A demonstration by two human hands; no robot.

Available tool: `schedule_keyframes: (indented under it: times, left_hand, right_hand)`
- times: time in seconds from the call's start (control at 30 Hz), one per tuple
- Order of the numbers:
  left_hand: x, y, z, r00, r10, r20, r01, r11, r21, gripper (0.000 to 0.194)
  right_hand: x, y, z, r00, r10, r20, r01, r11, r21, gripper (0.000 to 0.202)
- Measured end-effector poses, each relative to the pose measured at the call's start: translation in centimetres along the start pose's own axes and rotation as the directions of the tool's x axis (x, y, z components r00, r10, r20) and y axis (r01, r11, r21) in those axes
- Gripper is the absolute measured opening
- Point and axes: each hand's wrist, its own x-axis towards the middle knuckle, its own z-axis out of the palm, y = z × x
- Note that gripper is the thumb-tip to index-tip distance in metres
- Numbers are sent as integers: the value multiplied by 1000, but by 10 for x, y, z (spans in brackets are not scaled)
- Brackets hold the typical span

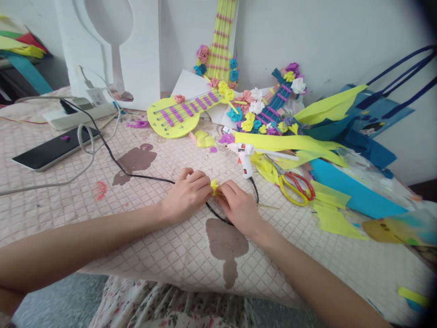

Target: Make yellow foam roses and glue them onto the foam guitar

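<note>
Showing bright yellow — small paper piece (214,186); pointed edges.

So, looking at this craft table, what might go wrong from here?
The black cord runs beneath the left hand and right hand, so a snag might drag the glue gun, if they're connected. If hot, the glue gun could mark the yellow paper strip close by. The small yellow paper piece between the hands might crumple if pinched hard.

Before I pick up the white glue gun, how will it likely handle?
The white glue gun will probably feel rigid, since it looks hard-cased. Its black cord, joined at the handle, may tug as it lifts. The long glue stick jutting from the back could snag nearby yellow paper.
</note>
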Motion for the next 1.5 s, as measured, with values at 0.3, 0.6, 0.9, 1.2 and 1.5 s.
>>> schedule_keyframes:
  times: [0.3, 0.6, 0.9, 1.2, 1.5]
  left_hand:
    - [-1, -9, 2, 998, 16, -63, -18, 999, -35, 18]
    - [0, -14, 4, 991, 38, -124, -46, 997, -61, 11]
    - [-3, -29, -1, 974, 156, -162, -161, 987, -16, 6]
    - [-5, -43, -3, 965, 231, -122, -234, 972, -17, 6]
    - [-6, -48, -2, 971, 205, -124, -214, 975, -64, 10]
  right_hand:
    - [-10, 37, -49, 974, 22, 224, -53, 990, 132, 8]
    - [-38, 119, -88, 901, 402, 165, -419, 904, 84, 9]
    - [-19, 118, -46, 886, 432, -170, -434, 900, 27, 25]
    - [51, 104, -16, 923, 381, 45, -382, 903, 198, 30]
    - [9, 65, -48, 858, 513, 31, -476, 769, 426, 26]
